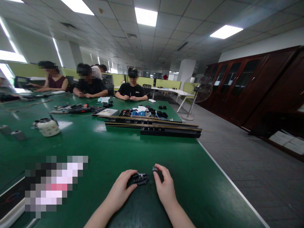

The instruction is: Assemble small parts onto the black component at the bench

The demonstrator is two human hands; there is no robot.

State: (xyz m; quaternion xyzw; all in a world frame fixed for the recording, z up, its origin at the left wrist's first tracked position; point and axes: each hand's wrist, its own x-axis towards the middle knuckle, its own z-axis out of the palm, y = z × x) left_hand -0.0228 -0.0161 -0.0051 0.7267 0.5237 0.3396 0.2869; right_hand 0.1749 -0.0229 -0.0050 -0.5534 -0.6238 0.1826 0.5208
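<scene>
Near the front of the green table (190, 167), my left hand (122, 188) is closed on a small black mechanical part (141, 179), gripped at its left end between thumb and fingers. Metallic bits show on its upper side, but its exact kind is unclear. To the right, my right hand (165, 183) pinches a small dark grey block (155, 168) between thumb and fingertips. A short gap separates the block from the black part.
Long black rails (171, 131) with thin brass-coloured rods lie across the table ahead. Behind them are tools (80, 109) and a shallow box (108, 112). A patterned pot (48, 127) stands left; a pixelated screen (54, 186) is at lower left. Several people sit at the far side.
</scene>
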